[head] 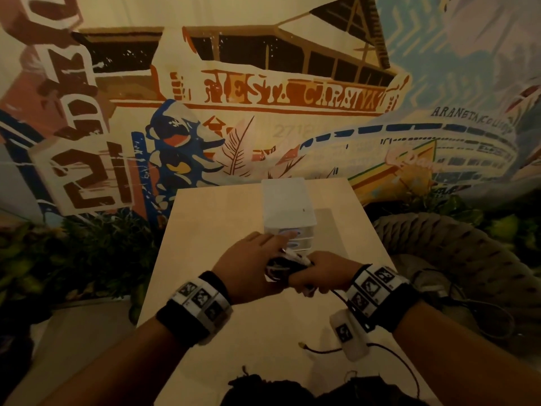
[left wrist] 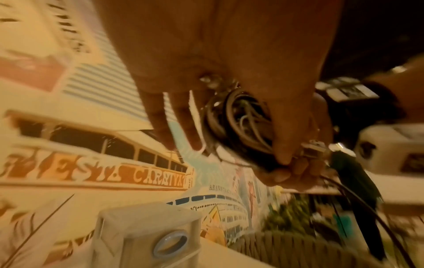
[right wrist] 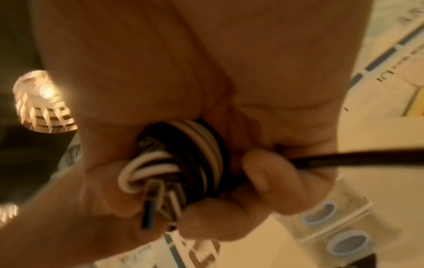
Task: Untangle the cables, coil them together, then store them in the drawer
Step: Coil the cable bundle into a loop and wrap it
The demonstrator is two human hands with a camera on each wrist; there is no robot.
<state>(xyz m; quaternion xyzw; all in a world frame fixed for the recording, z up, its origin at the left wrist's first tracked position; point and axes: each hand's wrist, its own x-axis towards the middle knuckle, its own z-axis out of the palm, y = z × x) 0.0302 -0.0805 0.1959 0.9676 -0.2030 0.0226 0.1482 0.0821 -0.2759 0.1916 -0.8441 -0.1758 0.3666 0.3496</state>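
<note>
Mural wall [head: 263, 92]: painted wall well beyond both hands, behind the far end of the surface.
Surface [head: 222, 332]: pale wooden top under both forearms, running away from the grip toward the wall.
Drawer unit [head: 288, 212]: white translucent box of stacked drawers standing on the surface just past the grip, its front with oval blue-ringed pulls [right wrist: 320, 214] facing the hands; the drawers look closed.
Left hand [head: 248, 268]: its extended fingers [head: 285, 236] reach forward beyond the grip to the top drawer's front; whether they touch the pull I cannot tell. In the left wrist view the fingers [left wrist: 183, 125] point straight out, while the coil sits against the thumb side of this hand; this hand is relaxed, not wrapped round the cables.
Right hand [head: 319, 272]: clenched around the coiled cables, fingers [right wrist: 259, 174] and thumb curled tight over the bundle.
Cable coil [right wrist: 183, 163]: black and white cables wound together, inside the right hand's grip, held above the surface just short of the drawer unit and between the two hands. White loops cross black ones; several ends [right wrist: 158, 203] stick out below the fist.
Loose black cable [right wrist: 358, 158]: runs out of the grip to the wrist side and trails back toward the person.
Small connector [head: 301, 344]: on a thin black lead lying on the surface, well behind the grip, near the right wrist.
</note>
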